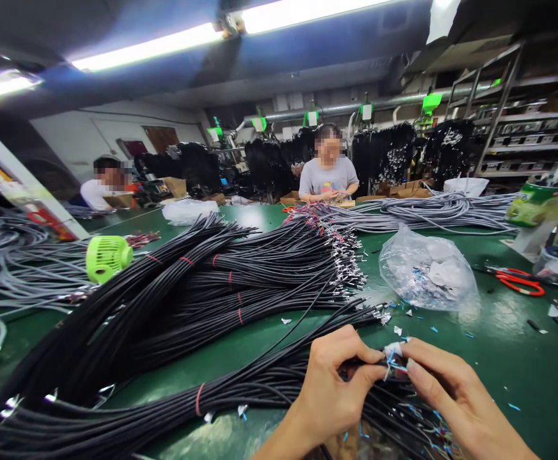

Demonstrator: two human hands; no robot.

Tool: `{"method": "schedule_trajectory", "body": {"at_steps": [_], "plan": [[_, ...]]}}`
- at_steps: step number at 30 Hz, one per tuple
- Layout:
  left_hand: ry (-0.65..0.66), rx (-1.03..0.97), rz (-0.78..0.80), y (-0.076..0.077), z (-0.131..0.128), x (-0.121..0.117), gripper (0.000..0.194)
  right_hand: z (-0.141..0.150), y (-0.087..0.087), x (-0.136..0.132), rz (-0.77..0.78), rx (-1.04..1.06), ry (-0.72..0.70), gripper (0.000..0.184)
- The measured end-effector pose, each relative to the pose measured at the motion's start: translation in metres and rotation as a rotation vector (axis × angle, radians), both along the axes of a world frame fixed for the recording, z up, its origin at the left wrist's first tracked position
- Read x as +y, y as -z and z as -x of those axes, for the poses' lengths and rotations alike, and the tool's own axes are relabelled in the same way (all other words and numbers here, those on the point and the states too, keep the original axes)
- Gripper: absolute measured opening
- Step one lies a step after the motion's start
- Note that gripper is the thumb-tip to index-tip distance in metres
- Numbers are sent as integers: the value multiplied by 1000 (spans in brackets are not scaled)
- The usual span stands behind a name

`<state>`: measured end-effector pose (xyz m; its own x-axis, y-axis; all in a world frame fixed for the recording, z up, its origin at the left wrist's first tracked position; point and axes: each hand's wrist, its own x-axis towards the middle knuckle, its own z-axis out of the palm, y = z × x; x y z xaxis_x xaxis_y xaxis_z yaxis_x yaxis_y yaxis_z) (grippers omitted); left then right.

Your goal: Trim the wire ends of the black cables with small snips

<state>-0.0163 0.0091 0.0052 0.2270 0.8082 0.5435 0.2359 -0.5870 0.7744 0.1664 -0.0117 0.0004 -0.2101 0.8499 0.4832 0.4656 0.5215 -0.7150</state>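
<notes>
My left hand [341,377] pinches a black cable close to its stripped end. At that end, thin blue, white and red wires [396,366] stick out, with a whitish scrap of wrapping beside them. My right hand [444,377] holds this wire end between thumb and forefinger, touching the white scrap. Below both hands spreads a bundle of black cables [154,415], tied with a red band [199,399], its loose coloured wire ends lying at lower right. Behind it lie more black cable bundles [259,275] with silvery ends.
A clear plastic bag [427,268] of scraps stands beyond my right hand. Red-handled scissors [521,281] lie at right. A green fan [108,257] sits among grey cables [34,268] at left. Two people sit across the green table [503,358], where blue and white scraps are scattered.
</notes>
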Motion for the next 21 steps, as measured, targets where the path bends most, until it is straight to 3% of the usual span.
{"method": "schedule_trajectory", "body": {"at_steps": [7,16,21], "plan": [[9,39,0,-1,0,0,11,-3,-6,2,139,-47,-114,31],[0,99,-50,2,0,1,10,-10,-3,6,255,0,-83,30],[-23,51,13,2,-4,1,6,-12,-3,8,301,-2,-151,30]]}}
